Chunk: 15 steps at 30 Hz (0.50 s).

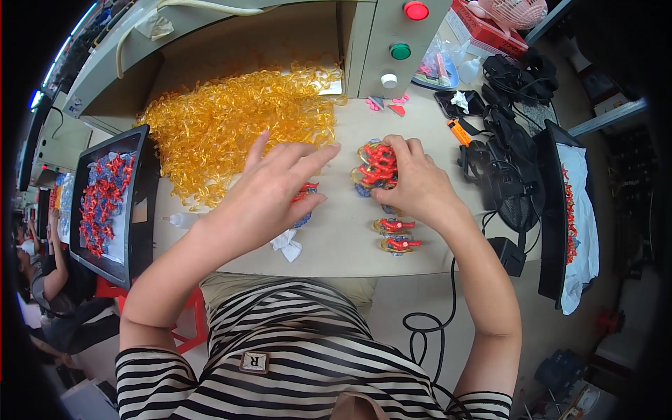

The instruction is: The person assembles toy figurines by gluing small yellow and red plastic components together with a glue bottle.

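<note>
My left hand [280,182] is over the table with its fingers spread. Small red and blue plastic pieces [305,189] show beside its thumb, partly covered by the hand. To the right, my right hand [423,182] curves its thumb and fingers around the side of a cluster of red, yellow and blue plastic figures [376,165]; its grip is partly hidden. Nearer me lie two similar figures, a far one [393,225] and a near one [400,243], each red on a yellowish and blue base. Crumpled white tissue [287,245] is below my left hand.
A large heap of clear yellow plastic pieces [238,126] fills the back left. Black trays of red pieces stand at the left [143,210] and right [553,231]. A small bottle [183,220], a phone [448,105] and black straps [507,147] lie around; a cable [453,301] hangs down.
</note>
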Available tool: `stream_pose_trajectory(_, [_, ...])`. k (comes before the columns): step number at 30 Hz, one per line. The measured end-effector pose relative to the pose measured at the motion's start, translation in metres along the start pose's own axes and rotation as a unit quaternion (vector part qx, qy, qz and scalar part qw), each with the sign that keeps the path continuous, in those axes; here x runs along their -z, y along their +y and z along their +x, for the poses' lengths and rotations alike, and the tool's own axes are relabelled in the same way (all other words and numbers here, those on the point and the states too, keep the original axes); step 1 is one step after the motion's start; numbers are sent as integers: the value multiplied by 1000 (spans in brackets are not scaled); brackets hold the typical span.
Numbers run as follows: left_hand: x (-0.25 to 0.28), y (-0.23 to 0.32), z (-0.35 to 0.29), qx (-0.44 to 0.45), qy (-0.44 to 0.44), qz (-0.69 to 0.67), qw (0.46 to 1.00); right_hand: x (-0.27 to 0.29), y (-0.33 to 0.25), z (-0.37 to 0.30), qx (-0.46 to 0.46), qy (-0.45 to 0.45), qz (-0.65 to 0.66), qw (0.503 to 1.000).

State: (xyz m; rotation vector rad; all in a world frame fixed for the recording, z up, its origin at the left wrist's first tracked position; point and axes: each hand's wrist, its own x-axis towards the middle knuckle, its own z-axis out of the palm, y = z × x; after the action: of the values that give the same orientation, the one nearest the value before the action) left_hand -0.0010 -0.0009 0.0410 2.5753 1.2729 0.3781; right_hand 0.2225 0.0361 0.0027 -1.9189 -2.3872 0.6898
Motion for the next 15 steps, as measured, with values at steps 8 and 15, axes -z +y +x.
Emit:
stream_pose_trajectory(8, [-44,55,-25,-16,-25,-182,983,-3,7,6,-2,33,-2,999])
stream_pose_trajectory(15, [-100,76,17,-34,5,-94,995,3,22,11,14,34,54,998])
